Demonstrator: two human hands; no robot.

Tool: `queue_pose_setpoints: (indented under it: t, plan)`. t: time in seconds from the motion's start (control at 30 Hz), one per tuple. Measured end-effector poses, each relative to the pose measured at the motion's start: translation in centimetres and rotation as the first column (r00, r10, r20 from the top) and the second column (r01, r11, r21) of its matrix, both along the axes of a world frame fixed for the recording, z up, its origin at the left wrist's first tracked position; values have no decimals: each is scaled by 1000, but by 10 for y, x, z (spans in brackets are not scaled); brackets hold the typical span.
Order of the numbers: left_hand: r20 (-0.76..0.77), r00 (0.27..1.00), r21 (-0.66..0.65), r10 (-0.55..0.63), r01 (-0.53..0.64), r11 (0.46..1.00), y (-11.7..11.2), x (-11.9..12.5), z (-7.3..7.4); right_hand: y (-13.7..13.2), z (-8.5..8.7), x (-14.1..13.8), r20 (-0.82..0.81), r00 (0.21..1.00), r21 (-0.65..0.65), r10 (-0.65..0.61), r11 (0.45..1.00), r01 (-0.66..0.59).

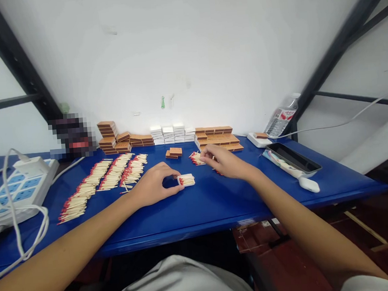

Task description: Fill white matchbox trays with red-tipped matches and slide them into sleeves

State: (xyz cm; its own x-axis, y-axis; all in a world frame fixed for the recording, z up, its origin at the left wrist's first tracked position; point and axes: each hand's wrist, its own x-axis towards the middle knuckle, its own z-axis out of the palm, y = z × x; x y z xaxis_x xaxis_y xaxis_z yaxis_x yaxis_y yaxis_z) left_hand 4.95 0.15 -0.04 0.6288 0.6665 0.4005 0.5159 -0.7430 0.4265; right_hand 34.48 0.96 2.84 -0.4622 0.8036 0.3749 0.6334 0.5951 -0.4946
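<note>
My left hand rests on the blue table, its thumb and fingers closed on the left end of a small white matchbox tray filled with red-tipped matches. My right hand reaches over a small pile of loose matches, its fingertips pinched on matches there. Two brown matchbox sleeves lie just behind the tray.
Long rows of matches cover the table's left. Stacks of brown sleeves and white trays line the wall. A power strip with cables sits far left; a phone, white earbud case and water bottle sit right.
</note>
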Motion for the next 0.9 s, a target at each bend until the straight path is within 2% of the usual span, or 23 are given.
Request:
queue_pose_setpoints:
  t: [0.17, 0.3, 0.4, 0.53, 0.6, 0.7, 0.77, 0.9]
  plan:
    - [-2, 1000, 13, -13, 13, 1000, 1, -1, -2, -22, -3, -27, 151, 984, -50, 99, 994, -93]
    - [-7, 1000, 25, -14, 14, 1000, 2, -1, -2, -21, -9, -34, 221, 965, -44, 143, 990, -136]
    - [-6, 1000, 18, -9, 9, 1000, 2, -1, -2, -17, -1, -29, 193, 974, -4, 122, 992, -123]
    - [-8, 1000, 6, -9, 9, 1000, 2, -1, -2, 3, 16, 8, 137, 990, 68, -37, 997, 28]
    - [-16, 1000, 3, -7, 7, 1000, 2, -1, -2, 18, 17, 39, 143, 980, 18, -141, 990, 140]
    - [-20, 1000, -6, -4, 3, 1000, 2, -1, -2, 37, 9, 84, 177, 957, -154, -230, 954, 258]
    - [-21, 1000, -10, -5, 4, 1000, 3, -1, -2, 42, 0, 104, 177, 955, -241, -240, 930, 278]
    - [-23, 1000, -2, -2, 2, 1000, 2, 0, -1, 41, -9, 115, 200, 956, -309, -213, 913, 268]
